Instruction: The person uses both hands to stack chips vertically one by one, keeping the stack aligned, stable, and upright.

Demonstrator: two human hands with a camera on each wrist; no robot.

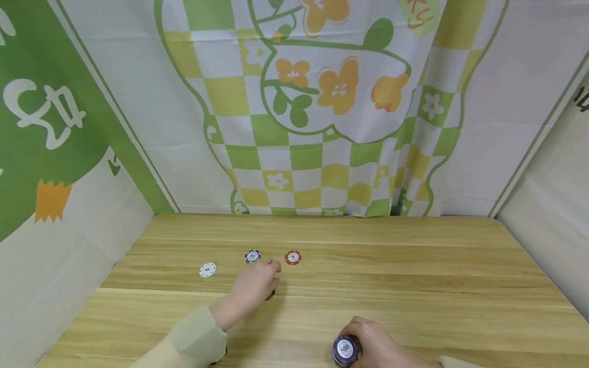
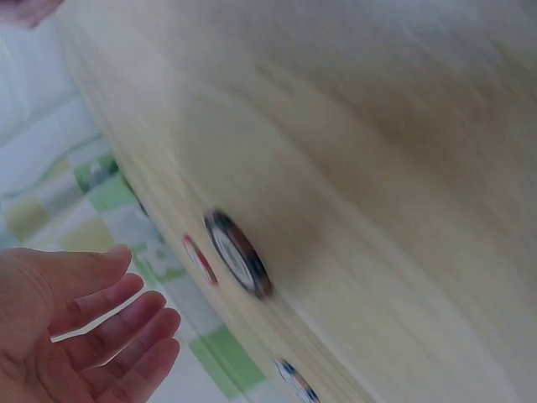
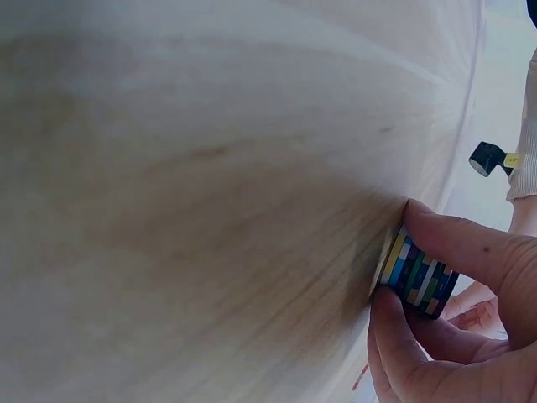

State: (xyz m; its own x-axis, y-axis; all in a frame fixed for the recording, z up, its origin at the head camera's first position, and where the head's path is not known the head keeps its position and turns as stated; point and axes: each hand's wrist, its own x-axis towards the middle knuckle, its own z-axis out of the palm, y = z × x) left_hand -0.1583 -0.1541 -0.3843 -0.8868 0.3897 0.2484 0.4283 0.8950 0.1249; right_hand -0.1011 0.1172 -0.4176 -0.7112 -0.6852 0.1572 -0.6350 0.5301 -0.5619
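My right hand point(image 1: 375, 341) grips a stack of poker chips point(image 1: 344, 349) by its sides at the front of the table. The top chip is purple and reads 500; the right wrist view shows multicoloured edges in the stack point(image 3: 419, 273). Farther forward, my left hand point(image 1: 255, 280) hovers over the table, its fingers loosely bent and holding nothing in the left wrist view. A dark-rimmed poker chip point(image 2: 238, 254) lies on the wood beside it, mostly hidden by the hand in the head view.
Toward the back of the wooden table point(image 1: 414, 266) lie a white chip point(image 1: 207, 270), a blue-and-white chip point(image 1: 252, 256) marked 10 and a red chip point(image 1: 293, 257) marked 5. A checkered, flowered curtain point(image 1: 303, 168) hangs behind the far edge, with fabric on both sides.
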